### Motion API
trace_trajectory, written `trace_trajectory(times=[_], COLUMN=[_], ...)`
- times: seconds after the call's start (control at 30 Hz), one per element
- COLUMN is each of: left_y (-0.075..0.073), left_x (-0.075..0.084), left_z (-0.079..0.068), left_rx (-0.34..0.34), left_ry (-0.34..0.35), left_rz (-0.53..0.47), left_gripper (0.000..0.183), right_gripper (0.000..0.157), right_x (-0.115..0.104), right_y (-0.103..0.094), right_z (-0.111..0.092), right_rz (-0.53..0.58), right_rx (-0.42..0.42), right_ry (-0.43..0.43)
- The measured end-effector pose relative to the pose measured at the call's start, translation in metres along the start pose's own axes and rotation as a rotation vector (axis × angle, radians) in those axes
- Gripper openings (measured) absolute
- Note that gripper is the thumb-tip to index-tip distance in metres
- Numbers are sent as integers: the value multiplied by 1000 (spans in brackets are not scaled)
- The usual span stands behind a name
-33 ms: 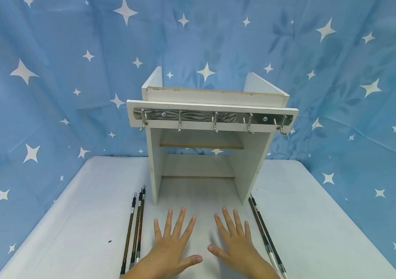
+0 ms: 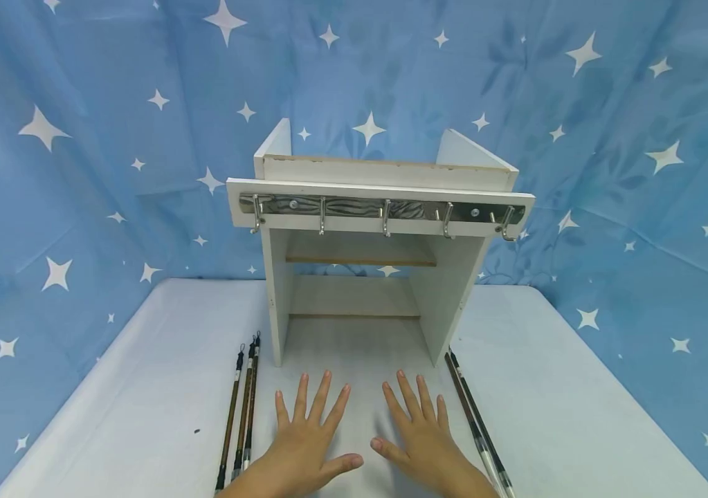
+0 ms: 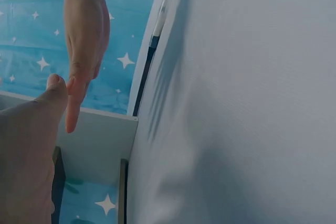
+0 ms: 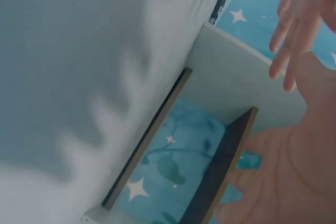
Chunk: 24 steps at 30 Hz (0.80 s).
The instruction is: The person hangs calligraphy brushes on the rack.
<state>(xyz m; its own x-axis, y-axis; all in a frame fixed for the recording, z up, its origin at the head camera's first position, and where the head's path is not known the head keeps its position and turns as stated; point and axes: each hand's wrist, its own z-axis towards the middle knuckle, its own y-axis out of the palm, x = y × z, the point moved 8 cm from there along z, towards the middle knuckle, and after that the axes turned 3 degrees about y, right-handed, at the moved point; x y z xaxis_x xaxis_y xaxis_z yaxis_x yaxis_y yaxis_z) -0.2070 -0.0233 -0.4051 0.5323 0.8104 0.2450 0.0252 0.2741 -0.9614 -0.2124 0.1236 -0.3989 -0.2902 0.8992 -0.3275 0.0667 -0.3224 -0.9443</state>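
In the head view my left hand and right hand are held side by side, palms down, fingers spread and straight, with nothing in them. Shadows of the fingers fall on the white cloth below. Just beyond the fingertips stands a white shelf unit with a metal hook rail across its upper front. Three long brushes with hanging loops lie left of my left hand; two more brushes lie by the right hand, partly behind its wrist. Each wrist view shows both hands raised off the cloth.
A white cloth covers the table. Blue curtains with white stars hang behind and on both sides. On the cloth at left is a small dark speck. The hooks project forward from the unit.
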Motion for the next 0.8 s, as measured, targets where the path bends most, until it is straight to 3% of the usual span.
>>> trace_trajectory(times=[0.2, 0.3, 0.4, 0.5, 0.6, 0.73, 0.8], left_y=[-5, -17, -37, -53, -56, -39, -27], left_x=[-10, -27, -52, -77, -101, -121, -125], left_z=[4, 7, 15, 23, 31, 40, 44], left_rx=[36, 152, 333, 489, 618, 804, 860], left_ry=[-38, -85, -131, -176, -263, -395, -427], left_rz=[3, -1, -52, -181, -386, -706, -804], left_gripper=[86, 88, 91, 96, 98, 97, 97], right_gripper=[79, 81, 83, 85, 83, 79, 77], right_x=[16, 37, 68, 98, 120, 132, 133], right_y=[-8, -17, -26, -25, -21, -20, -18], right_z=[-1, -5, -6, -8, -9, -7, -5], right_rz=[-14, 8, 57, 89, 83, 35, 27], right_rx=[38, 88, 115, 87, 54, 58, 57], right_ry=[47, 97, 189, 310, 416, 490, 508])
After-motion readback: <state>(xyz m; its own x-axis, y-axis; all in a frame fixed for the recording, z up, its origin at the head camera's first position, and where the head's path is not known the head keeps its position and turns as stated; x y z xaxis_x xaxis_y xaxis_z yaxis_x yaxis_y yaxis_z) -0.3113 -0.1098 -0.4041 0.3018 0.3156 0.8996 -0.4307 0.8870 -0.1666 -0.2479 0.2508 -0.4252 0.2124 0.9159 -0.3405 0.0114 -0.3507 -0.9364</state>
